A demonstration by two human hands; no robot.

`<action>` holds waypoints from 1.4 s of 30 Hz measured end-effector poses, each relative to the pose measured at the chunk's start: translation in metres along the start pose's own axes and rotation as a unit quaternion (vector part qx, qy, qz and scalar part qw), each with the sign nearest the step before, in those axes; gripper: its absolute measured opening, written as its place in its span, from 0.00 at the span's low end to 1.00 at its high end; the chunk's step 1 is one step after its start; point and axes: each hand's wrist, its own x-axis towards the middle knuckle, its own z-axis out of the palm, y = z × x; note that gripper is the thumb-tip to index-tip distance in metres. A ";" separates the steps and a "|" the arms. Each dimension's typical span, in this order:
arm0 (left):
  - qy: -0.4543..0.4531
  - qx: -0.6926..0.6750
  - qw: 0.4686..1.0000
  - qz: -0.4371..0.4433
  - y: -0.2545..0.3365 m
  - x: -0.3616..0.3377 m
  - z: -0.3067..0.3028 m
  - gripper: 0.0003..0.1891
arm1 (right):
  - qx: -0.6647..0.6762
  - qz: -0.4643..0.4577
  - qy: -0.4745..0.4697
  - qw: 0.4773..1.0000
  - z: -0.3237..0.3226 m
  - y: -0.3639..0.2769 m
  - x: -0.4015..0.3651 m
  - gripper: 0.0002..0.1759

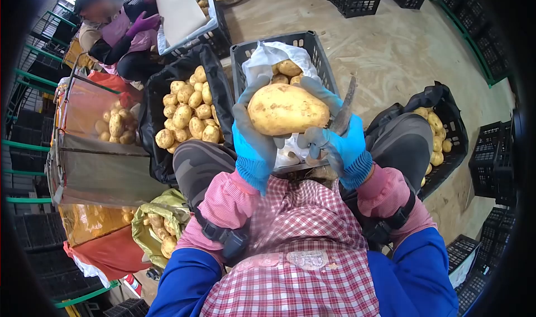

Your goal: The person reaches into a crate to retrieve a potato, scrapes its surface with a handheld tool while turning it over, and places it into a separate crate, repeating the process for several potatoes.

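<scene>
A large potato [287, 109] is held sideways in front of me, above a dark crate [237, 66] lined with a white bag [273, 52]. My left hand [251, 130], in a blue and grey glove, grips its left end. My right hand [338, 144], gloved the same way, supports the right end. A knife [349, 96] with a dark curved blade sticks up from that right hand; its handle is hidden. Several smaller potatoes [289, 67] show inside the white bag behind the large one.
To my left stands a black-lined crate of potatoes [181, 116], with a green sack [146, 210] nearer me. Another black-lined crate [455, 144] sits right of my knee. Another person [120, 32] sits at the upper left. Stacked black crates [491, 158] line the right side.
</scene>
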 end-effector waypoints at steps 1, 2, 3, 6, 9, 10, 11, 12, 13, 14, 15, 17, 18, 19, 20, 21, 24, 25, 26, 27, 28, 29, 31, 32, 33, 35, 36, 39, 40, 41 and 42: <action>0.003 0.000 1.000 0.005 0.000 -0.002 0.002 0.38 | -0.007 -0.012 0.001 1.000 -0.001 0.002 0.000 0.46; 0.006 -0.001 1.000 0.010 0.003 -0.005 0.004 0.38 | -0.014 -0.024 0.001 1.000 -0.001 0.006 0.000 0.45; 0.010 -0.001 1.000 0.014 0.005 -0.008 0.005 0.38 | -0.011 -0.020 -0.003 1.000 -0.001 0.005 -0.001 0.44; -0.038 0.070 0.997 0.004 0.020 -0.009 -0.003 0.38 | 0.018 0.021 -0.025 0.999 -0.001 -0.004 -0.007 0.42; -0.052 0.087 0.995 0.008 0.025 -0.006 -0.008 0.42 | -0.002 0.031 -0.030 0.999 -0.008 -0.007 -0.008 0.36; -0.031 0.087 0.995 0.025 0.015 0.000 -0.016 0.43 | -0.003 0.021 -0.024 1.000 -0.008 -0.006 -0.007 0.34; -0.011 0.086 0.995 0.043 -0.003 0.010 -0.029 0.43 | 0.005 -0.012 -0.003 1.000 -0.007 -0.001 -0.005 0.32; -0.017 0.073 0.997 0.028 -0.003 0.011 -0.030 0.44 | 0.002 -0.028 0.007 1.000 -0.006 -0.001 -0.004 0.30; -0.023 0.061 0.998 0.013 -0.004 0.012 -0.031 0.45 | -0.002 -0.044 0.016 0.999 -0.005 -0.002 -0.003 0.29; -0.056 0.037 0.997 -0.034 0.010 0.006 -0.021 0.45 | -0.017 -0.043 0.014 0.999 -0.007 -0.009 -0.003 0.28; -0.089 0.013 0.993 -0.081 0.017 0.001 -0.016 0.45 | -0.034 -0.041 0.013 0.998 -0.009 -0.013 -0.004 0.26; -0.190 -0.042 0.971 -0.141 0.024 -0.003 -0.020 0.42 | -0.066 -0.038 0.026 0.997 -0.017 -0.013 -0.001 0.28; -0.235 0.019 0.965 -0.112 0.028 -0.003 -0.018 0.41 | -0.083 -0.036 0.033 0.995 -0.020 -0.012 0.001 0.28; -0.278 0.080 0.954 -0.083 0.034 -0.003 -0.014 0.40 | -0.094 -0.040 0.040 0.994 -0.020 -0.012 0.003 0.28; -0.335 0.088 0.938 -0.024 0.042 -0.001 -0.012 0.40 | -0.105 -0.043 0.047 0.992 -0.021 -0.011 0.005 0.28; -0.325 0.129 0.937 0.005 0.043 -0.002 -0.011 0.41 | -0.116 -0.046 0.056 0.991 -0.022 -0.010 0.006 0.28; -0.333 0.320 0.872 0.161 0.043 0.000 -0.019 0.49 | -0.048 0.002 0.031 0.998 -0.027 0.001 0.008 0.34; -0.331 0.352 0.853 0.201 0.043 0.003 -0.022 0.49 | -0.039 0.015 0.018 0.999 -0.026 0.002 0.008 0.35; -0.327 0.383 0.830 0.241 0.043 0.005 -0.024 0.49 | -0.059 0.060 0.017 0.996 -0.022 -0.002 0.008 0.37; -0.321 0.414 0.804 0.281 0.043 0.005 -0.026 0.48 | -0.049 0.062 0.008 0.997 -0.023 0.000 0.008 0.37; -0.317 0.363 0.847 0.225 0.039 0.005 -0.029 0.49 | -0.039 0.061 -0.001 0.997 -0.026 0.002 0.008 0.37; -0.305 0.306 0.885 0.170 0.035 0.005 -0.032 0.50 | -0.028 0.060 -0.011 0.998 -0.027 0.002 0.009 0.37; -0.276 0.216 0.925 0.145 0.026 0.003 -0.030 0.51 | -0.022 0.023 0.003 0.999 -0.018 0.001 0.007 0.38; -0.258 0.235 0.915 0.203 0.021 0.002 -0.028 0.48 | -0.020 0.005 0.010 1.000 -0.013 0.000 0.006 0.38; -0.240 0.225 0.924 0.193 0.020 -0.002 -0.027 0.47 | -0.023 0.002 0.007 1.000 -0.010 -0.001 0.006 0.38; -0.207 0.204 0.942 0.171 0.021 -0.010 -0.025 0.44 | -0.028 -0.005 0.004 1.000 -0.006 -0.002 0.005 0.40; -0.182 0.186 0.950 0.174 0.019 -0.010 -0.025 0.40 | -0.022 -0.006 0.003 1.000 -0.005 -0.001 0.003 0.40; -0.109 0.135 0.968 0.181 0.014 -0.004 -0.027 0.30 | -0.002 -0.004 0.006 1.000 -0.001 0.005 -0.002 0.40; -0.109 0.154 0.958 0.215 0.013 -0.003 -0.025 0.28 | 0.006 0.001 0.013 1.000 0.002 0.005 -0.006 0.39; -0.104 0.155 0.966 0.178 0.017 -0.004 -0.024 0.31 | 0.014 0.006 0.021 1.000 0.004 0.005 -0.008 0.39; -0.100 0.156 0.973 0.140 0.024 -0.005 -0.025 0.33 | 0.011 -0.003 0.023 1.000 0.006 0.004 -0.010 0.39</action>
